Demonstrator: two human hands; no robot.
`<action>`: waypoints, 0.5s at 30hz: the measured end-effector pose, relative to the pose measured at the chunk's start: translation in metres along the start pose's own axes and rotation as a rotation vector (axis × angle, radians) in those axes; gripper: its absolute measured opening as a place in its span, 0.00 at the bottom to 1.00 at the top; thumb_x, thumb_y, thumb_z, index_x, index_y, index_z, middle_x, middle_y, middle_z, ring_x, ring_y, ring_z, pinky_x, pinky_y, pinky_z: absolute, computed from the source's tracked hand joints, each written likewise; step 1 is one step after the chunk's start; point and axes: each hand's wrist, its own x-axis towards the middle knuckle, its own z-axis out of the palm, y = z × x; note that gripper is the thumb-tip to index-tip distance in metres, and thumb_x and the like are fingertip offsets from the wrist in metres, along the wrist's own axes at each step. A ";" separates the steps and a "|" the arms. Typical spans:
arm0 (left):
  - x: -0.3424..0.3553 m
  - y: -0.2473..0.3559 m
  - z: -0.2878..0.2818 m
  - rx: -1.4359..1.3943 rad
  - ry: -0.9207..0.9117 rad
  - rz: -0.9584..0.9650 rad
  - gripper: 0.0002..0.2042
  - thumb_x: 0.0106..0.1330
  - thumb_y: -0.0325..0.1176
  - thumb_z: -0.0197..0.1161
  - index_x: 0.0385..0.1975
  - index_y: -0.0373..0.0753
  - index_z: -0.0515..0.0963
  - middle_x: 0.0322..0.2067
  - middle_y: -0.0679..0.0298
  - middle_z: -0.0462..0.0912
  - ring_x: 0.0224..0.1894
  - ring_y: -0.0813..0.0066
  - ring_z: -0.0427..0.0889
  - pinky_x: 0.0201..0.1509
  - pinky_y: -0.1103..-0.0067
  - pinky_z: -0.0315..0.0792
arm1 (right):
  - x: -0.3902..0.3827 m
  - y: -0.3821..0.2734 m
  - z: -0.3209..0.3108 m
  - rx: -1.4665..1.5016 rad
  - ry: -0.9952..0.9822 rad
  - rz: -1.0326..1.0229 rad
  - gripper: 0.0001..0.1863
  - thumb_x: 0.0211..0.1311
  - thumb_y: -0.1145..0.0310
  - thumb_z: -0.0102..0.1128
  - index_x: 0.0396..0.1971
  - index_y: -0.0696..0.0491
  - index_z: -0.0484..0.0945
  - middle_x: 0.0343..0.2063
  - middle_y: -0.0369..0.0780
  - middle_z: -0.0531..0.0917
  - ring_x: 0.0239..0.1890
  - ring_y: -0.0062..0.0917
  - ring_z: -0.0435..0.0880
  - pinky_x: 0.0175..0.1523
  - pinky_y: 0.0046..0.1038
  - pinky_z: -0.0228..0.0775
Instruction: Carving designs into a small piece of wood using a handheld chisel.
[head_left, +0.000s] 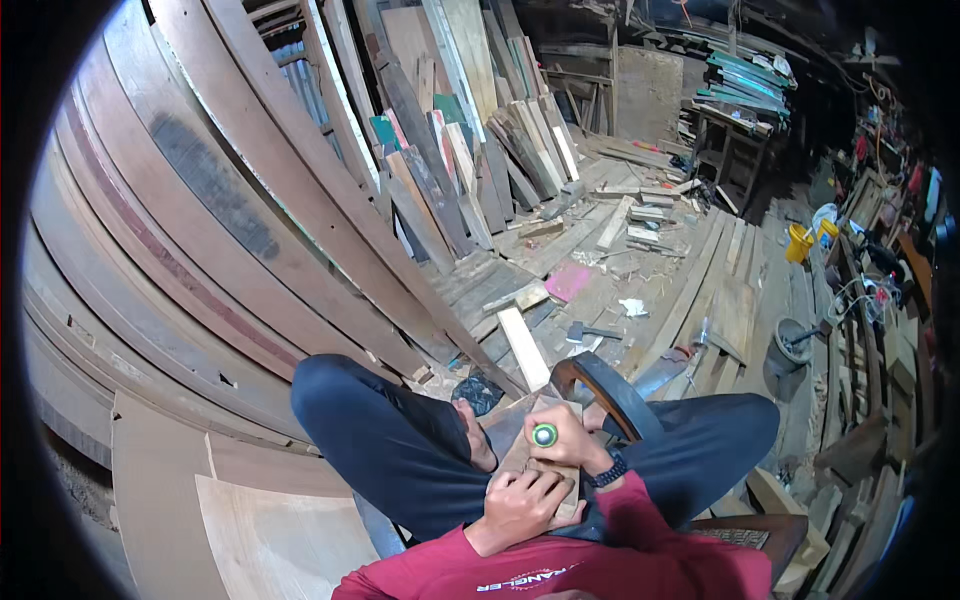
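Observation:
Between my crossed legs lies a piece of wood (571, 498). My left hand (520, 508) is closed over it, fingers curled across the top and thumb along its near side. Just beyond, my right hand (566, 443) is wrapped round an upright handled tool (544, 435). Only the round end of its handle shows, green with a pale centre. Its working end is hidden beneath the fist, so I cannot tell its exact kind. The two hands are close together, and a dark watch is on my right wrist.
Tall planks (330, 220) lean along the left. A curved dark wooden piece (600, 385) arches over my right leg. Ahead lie an axe-like tool (592, 332), a pale board (523, 345) and a handsaw (662, 372). A grey bucket (792, 342) stands at right.

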 end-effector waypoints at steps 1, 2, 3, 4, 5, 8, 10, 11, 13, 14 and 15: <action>-0.003 0.001 0.002 0.011 -0.002 -0.005 0.15 0.56 0.57 0.71 0.31 0.54 0.87 0.27 0.78 0.81 0.27 0.81 0.80 0.33 0.78 0.64 | -0.003 -0.011 -0.006 0.064 -0.003 -0.029 0.10 0.45 0.71 0.69 0.20 0.55 0.74 0.17 0.35 0.76 0.20 0.20 0.74 0.28 0.26 0.63; -0.003 -0.003 0.004 0.028 0.016 0.007 0.15 0.55 0.57 0.71 0.31 0.55 0.87 0.27 0.78 0.81 0.26 0.81 0.80 0.33 0.78 0.64 | -0.001 -0.014 -0.010 0.134 -0.018 -0.044 0.10 0.44 0.71 0.69 0.20 0.55 0.74 0.17 0.35 0.76 0.20 0.20 0.73 0.28 0.26 0.63; -0.002 0.002 0.004 0.027 0.019 0.008 0.15 0.55 0.57 0.71 0.31 0.55 0.87 0.27 0.78 0.81 0.26 0.81 0.80 0.33 0.78 0.64 | -0.004 -0.017 -0.015 0.203 -0.026 -0.050 0.10 0.44 0.72 0.69 0.20 0.55 0.74 0.17 0.35 0.76 0.20 0.20 0.73 0.28 0.26 0.63; 0.000 0.004 0.002 0.025 0.005 0.007 0.15 0.55 0.57 0.71 0.31 0.55 0.87 0.27 0.78 0.82 0.26 0.81 0.80 0.33 0.78 0.64 | -0.005 -0.008 -0.013 0.197 -0.017 -0.054 0.10 0.44 0.72 0.69 0.20 0.55 0.74 0.17 0.35 0.76 0.20 0.20 0.73 0.28 0.26 0.63; 0.002 0.006 0.002 0.024 -0.010 0.007 0.15 0.55 0.57 0.72 0.31 0.55 0.87 0.27 0.78 0.82 0.26 0.81 0.80 0.33 0.78 0.64 | -0.007 0.010 -0.007 0.080 0.022 -0.024 0.10 0.45 0.71 0.69 0.20 0.55 0.74 0.17 0.35 0.76 0.21 0.20 0.73 0.28 0.26 0.63; -0.006 0.007 0.004 0.022 0.011 0.014 0.15 0.55 0.57 0.72 0.31 0.55 0.87 0.27 0.78 0.83 0.27 0.81 0.81 0.33 0.78 0.64 | -0.008 0.016 0.004 -0.054 0.059 -0.017 0.10 0.46 0.71 0.69 0.20 0.55 0.74 0.18 0.35 0.77 0.21 0.19 0.74 0.29 0.25 0.64; -0.009 0.004 0.005 0.036 -0.008 0.012 0.14 0.55 0.56 0.72 0.31 0.55 0.87 0.28 0.78 0.84 0.28 0.81 0.82 0.33 0.78 0.65 | -0.006 -0.005 0.001 0.002 0.061 -0.058 0.10 0.46 0.71 0.70 0.20 0.56 0.75 0.17 0.35 0.76 0.22 0.17 0.74 0.29 0.25 0.65; -0.007 0.004 0.006 0.041 -0.005 0.013 0.14 0.55 0.56 0.72 0.31 0.55 0.87 0.28 0.78 0.84 0.28 0.81 0.82 0.33 0.78 0.65 | -0.005 -0.006 -0.003 0.108 0.032 -0.052 0.10 0.47 0.71 0.70 0.20 0.55 0.75 0.17 0.34 0.76 0.21 0.17 0.74 0.29 0.25 0.65; -0.002 0.007 0.001 0.041 -0.028 -0.008 0.14 0.56 0.56 0.72 0.30 0.55 0.87 0.28 0.78 0.84 0.28 0.80 0.82 0.34 0.78 0.65 | -0.006 -0.008 -0.007 0.139 0.005 -0.043 0.10 0.47 0.71 0.69 0.20 0.55 0.75 0.18 0.33 0.77 0.22 0.16 0.74 0.28 0.24 0.65; -0.004 0.008 0.003 0.032 0.001 0.009 0.14 0.55 0.56 0.72 0.30 0.54 0.87 0.28 0.78 0.83 0.28 0.80 0.82 0.33 0.78 0.65 | -0.006 -0.001 -0.003 0.140 0.014 -0.042 0.10 0.47 0.71 0.69 0.20 0.55 0.75 0.18 0.33 0.77 0.22 0.16 0.74 0.28 0.24 0.65; -0.003 0.009 0.003 0.028 -0.004 0.014 0.14 0.55 0.56 0.72 0.30 0.54 0.87 0.28 0.78 0.83 0.28 0.80 0.82 0.33 0.78 0.65 | -0.001 0.007 0.004 0.014 0.036 -0.046 0.09 0.48 0.71 0.69 0.20 0.55 0.75 0.18 0.33 0.77 0.22 0.16 0.74 0.28 0.23 0.65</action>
